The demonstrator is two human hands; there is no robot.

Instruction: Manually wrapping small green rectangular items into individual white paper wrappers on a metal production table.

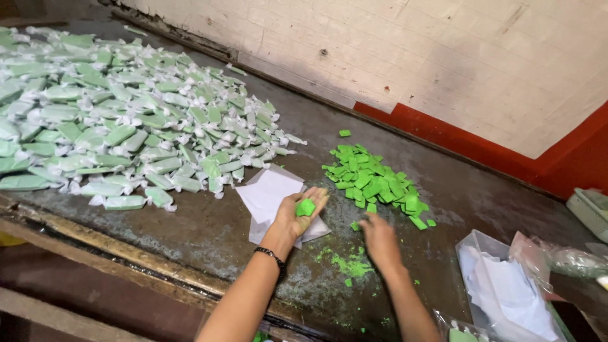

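My left hand (296, 214) lies palm up over a small stack of white wrapping papers (269, 192) and holds a green block (305, 207) on its fingers. A black band circles that wrist. My right hand (379, 238) reaches toward the near edge of a pile of bare green blocks (375, 183); motion blur hides its fingers, and I cannot tell whether it touches a block. Green crumbs (350, 264) are scattered on the table between my arms.
A large heap of wrapped green pieces (120, 120) covers the left of the dark metal table (209, 234). A clear plastic box with white papers (500, 285) stands at the right. A white and red wall runs behind.
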